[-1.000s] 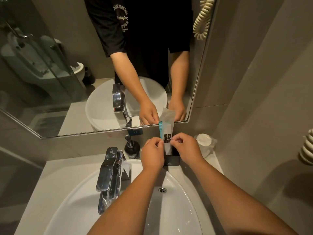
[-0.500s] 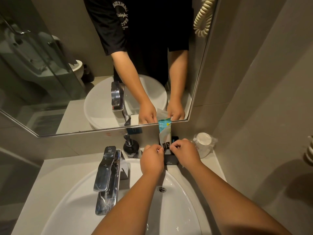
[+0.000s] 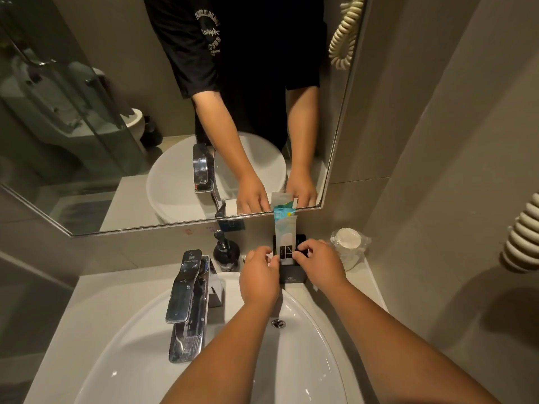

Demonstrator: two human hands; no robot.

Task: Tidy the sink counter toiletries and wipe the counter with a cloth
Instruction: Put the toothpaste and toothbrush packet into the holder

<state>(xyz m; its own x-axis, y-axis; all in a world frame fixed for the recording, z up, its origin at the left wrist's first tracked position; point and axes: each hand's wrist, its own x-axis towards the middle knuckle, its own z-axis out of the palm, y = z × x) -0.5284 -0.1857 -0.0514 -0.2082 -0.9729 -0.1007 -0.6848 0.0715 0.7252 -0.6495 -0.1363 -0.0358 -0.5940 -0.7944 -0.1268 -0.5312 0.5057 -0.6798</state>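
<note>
A black holder box (image 3: 292, 276) stands on the counter against the wall, behind the basin. Upright toiletry sachets (image 3: 285, 238), white with a teal one behind, stick out of it and reach the mirror's lower edge. My left hand (image 3: 259, 277) pinches the sachets' lower left edge. My right hand (image 3: 318, 263) grips the right side of the sachets and the box top. Both forearms reach over the white basin (image 3: 140, 345). No cloth is in view.
A chrome faucet (image 3: 189, 301) rises left of my arms. A black pump bottle (image 3: 226, 252) stands behind it. Wrapped paper cups (image 3: 348, 246) sit in the right corner. The mirror (image 3: 145, 112) hangs above; the grey counter (image 3: 96, 290) extends left. A coiled cord (image 3: 522, 234) hangs at right.
The sachets have sunk lower into the black box and stand straighter. Both hands have moved slightly down with them, still pinching at the box's top.
</note>
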